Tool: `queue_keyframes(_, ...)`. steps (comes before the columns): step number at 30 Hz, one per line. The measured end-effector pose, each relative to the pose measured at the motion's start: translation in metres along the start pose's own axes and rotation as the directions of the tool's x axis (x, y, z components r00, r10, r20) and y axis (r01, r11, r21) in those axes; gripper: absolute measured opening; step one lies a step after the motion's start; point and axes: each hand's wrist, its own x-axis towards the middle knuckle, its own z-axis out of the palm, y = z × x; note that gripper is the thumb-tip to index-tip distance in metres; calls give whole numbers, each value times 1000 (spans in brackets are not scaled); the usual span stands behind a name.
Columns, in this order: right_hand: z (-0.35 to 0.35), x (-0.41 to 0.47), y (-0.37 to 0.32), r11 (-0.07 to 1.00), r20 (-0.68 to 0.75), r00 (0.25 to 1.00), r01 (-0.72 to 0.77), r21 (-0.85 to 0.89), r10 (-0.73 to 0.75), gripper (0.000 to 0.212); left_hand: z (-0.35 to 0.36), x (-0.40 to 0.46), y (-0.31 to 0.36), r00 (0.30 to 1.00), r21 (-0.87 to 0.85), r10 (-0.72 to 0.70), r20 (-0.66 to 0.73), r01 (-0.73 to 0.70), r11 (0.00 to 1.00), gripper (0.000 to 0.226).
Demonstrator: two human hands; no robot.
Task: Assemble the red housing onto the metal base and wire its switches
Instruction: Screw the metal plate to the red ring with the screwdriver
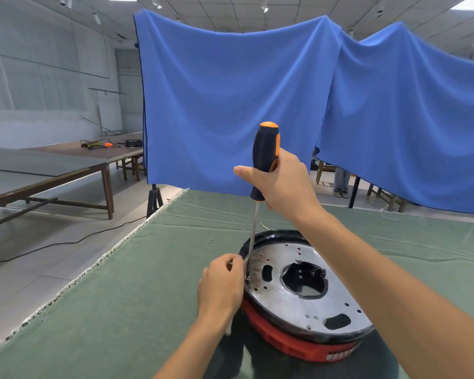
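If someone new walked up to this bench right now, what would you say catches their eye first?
Probably the long black-and-orange-handled screwdriver, held upright mid-frame by the right hand, its tip down at the left edge of the round shiny metal base plate. That plate sits on the red plastic housing on the green cloth-covered table, where the left hand pinches at the tip. Behind hangs a big blue cloth backdrop.

Metal base [307, 302] atop housing [285, 340] on table [121, 296]; screwdriver [264, 162] upright at base's left edge; two screws [209, 242] left, apart.
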Motion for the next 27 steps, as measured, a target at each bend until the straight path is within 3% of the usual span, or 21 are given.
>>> queue_keyframes(2, 0, 3, 3, 999, -53, 998, -28, -22, 27, 53, -3, -3, 4, 994, -111, 96, -41, -101, 989, 17)
queue_keyframes(5, 0, 4, 2, 994, -98, 994, -46, -96, 36, 59, -4, -4, 8, 966, -178, 259, -26, -259, 949, 24)
queue_keyframes(8, 1, 1, -2, 987, -64, 997, -55, -154, 46, 58, -6, 2, 10, 956, -223, 289, -58, -294, 929, 15)
queue_keyframes(10, -2, 3, -5, 988, -27, 999, -45, -148, 42, 50, -9, 8, 10, 954, -269, 296, -48, -298, 916, 20)
queue_keyframes(13, -16, 12, -12, 999, 67, 997, -27, 26, 25, 20, -11, 11, 10, 934, -246, 358, -5, -348, 905, 35)
queue_keyframes(16, -25, 17, -17, 998, 95, 995, 17, 65, -23, 19, -9, 14, 6, 924, -209, 381, 39, -365, 907, 32)
queue_keyframes(18, -24, 16, -19, 999, 15, 999, 34, -33, -33, 30, -7, 14, 6, 921, -192, 386, 62, -368, 910, 27)
queue_keyframes(21, -24, 17, -29, 950, -57, 998, 12, -313, -31, 53, -5, 12, 5, 942, -215, 334, 17, -323, 922, 23)
queue_keyframes(24, -30, 19, -42, 938, 82, 997, 23, -347, 5, 55, -5, 13, 2, 946, -200, 323, 35, -310, 929, 11)
queue_keyframes(27, -40, 25, -51, 918, 256, 967, 114, -380, -14, 29, -6, 13, 2, 920, -134, 382, 89, -369, 920, 13)
